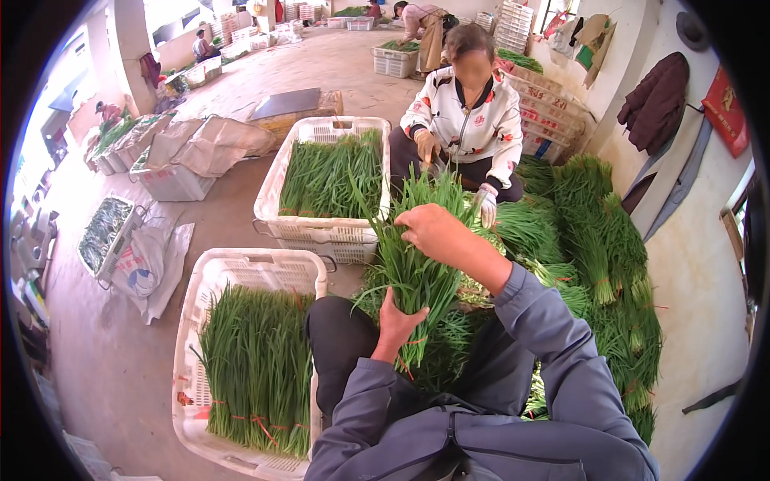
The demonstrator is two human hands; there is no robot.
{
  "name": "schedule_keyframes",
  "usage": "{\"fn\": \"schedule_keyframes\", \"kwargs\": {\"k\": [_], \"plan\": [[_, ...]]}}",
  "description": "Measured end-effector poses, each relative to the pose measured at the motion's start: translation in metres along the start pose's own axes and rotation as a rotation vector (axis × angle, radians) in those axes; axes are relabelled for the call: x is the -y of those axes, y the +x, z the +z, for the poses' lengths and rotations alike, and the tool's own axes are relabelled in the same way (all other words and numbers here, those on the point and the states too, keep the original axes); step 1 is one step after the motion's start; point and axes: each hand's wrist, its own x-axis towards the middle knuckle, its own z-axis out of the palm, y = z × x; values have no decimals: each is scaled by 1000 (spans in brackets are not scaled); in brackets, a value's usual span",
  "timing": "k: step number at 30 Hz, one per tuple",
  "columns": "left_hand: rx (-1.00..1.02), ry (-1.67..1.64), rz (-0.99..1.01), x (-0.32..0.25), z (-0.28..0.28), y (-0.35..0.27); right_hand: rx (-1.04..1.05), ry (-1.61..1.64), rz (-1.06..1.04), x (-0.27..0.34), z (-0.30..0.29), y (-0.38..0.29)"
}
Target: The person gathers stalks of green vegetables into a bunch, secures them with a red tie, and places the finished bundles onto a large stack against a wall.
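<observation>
My left hand [398, 321] is closed around the lower part of a bundle of long green leafy vegetable, probably Chinese chives [421, 276], tied with an orange band. My right hand [430, 231] is at the bundle's upper leaves, its thumb and fingertips pinched together; whether a leaf is between them is hard to see. To the left of my knee stands a white plastic crate [183, 361] with tied bundles standing side by side in it. Loose greens lie below the held bundle, between my legs.
A co-worker [469, 132] in gloves sits opposite, handling greens. Beside them is a second white crate [355, 231] of greens. Many tied bundles [595, 240] are heaped along the right wall. A smaller crate [129, 231] and a plastic sack [153, 264] lie on the floor at left.
</observation>
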Motion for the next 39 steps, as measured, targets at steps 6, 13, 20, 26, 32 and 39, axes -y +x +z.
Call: {"fn": "schedule_keyframes", "kwargs": {"k": [6,13,20,26,32,39], "plan": [[52,-30,-22,-17,0,-2,-41,25,17,4,-7,-4],[63,-41,-8,-14,0,-1,-15,733,366,32,-28,0],[64,-91,-34,-5,1,0,116,676,307,35,-6,3],[-3,-95,-47,0,-7,1,-237,1540,121,37,-55,-13],[-18,-543,-215,-14,-12,9,808,1045,-36,34,-26,-107],[2,-689,-242,-14,-14,12,206,984,422,10,-6,-108]]}}
